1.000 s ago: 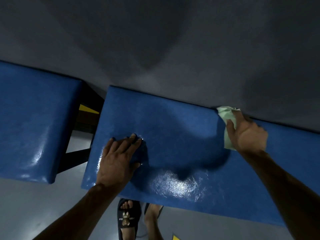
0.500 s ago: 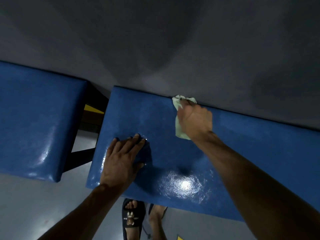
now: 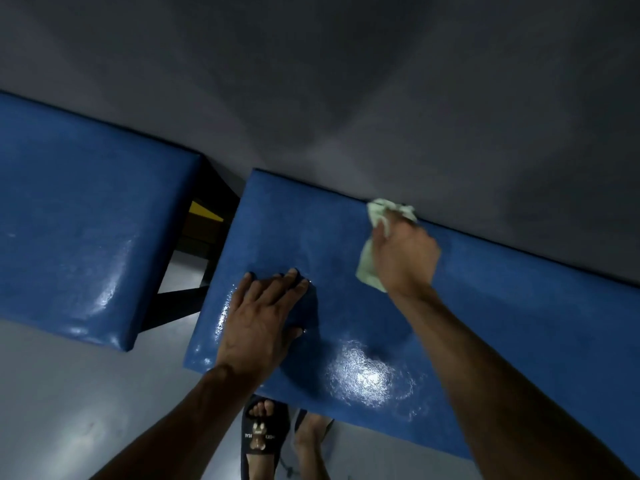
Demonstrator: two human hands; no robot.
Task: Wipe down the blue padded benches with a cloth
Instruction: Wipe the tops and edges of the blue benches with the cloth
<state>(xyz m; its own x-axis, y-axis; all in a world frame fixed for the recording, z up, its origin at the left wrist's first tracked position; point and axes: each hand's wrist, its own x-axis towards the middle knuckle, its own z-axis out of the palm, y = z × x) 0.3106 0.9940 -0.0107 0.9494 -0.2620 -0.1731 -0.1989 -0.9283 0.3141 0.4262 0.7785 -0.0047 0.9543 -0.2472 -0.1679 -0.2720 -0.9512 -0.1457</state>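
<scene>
- Two hands on the near blue bench (image 3: pixel 502 327): left hand (image 3: pixel 263 320) flat and released, palm pressed on the padding; right hand (image 3: pixel 403 259) clenched on a pale green cloth (image 3: pixel 369 268).
- Change: half a second ago the cloth hand was closer to the left hand along the bench's far edge by the wall (image 3: pixel 381 98); now it has swept back away from it. Left hand has not moved.
- Meaning, as a judgement: back-and-forth strokes along the far edge, wiping mid-way; padding nearer than the right hand looks shiny, possibly damp.
- Second bench (image 3: pixel 79 237), beyond the left hand across a gap, is untouched now.
- Writing: sandal (image 3: pixel 265 434) below the left hand carries small print, too blurred to read.
</scene>
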